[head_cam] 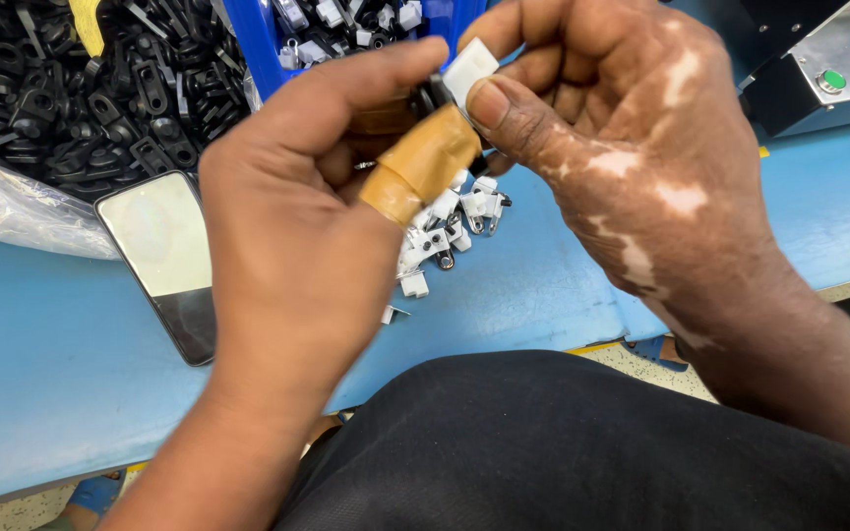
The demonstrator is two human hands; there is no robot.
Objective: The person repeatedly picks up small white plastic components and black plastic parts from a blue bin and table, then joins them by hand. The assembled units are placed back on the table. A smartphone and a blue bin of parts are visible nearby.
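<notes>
Hands meet above the blue table point(51, 344) in the head view. Right hand point(641, 147) pinches a small white plastic piece point(468, 67), flat, square-cornered and matte, between thumb and fingers. Left hand point(297, 226), its thumb wrapped in tan tape point(423, 162), presses a dark part point(432, 95) against it. More white clips point(445, 231) lie below; a phone point(164, 261) rests beside black parts point(71, 88).

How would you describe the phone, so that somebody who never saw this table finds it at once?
Start at the blue table and look left of the left hand. The phone lies flat beside a heap of black plastic parts. It is the only large, glossy, flat rectangle there.
</notes>
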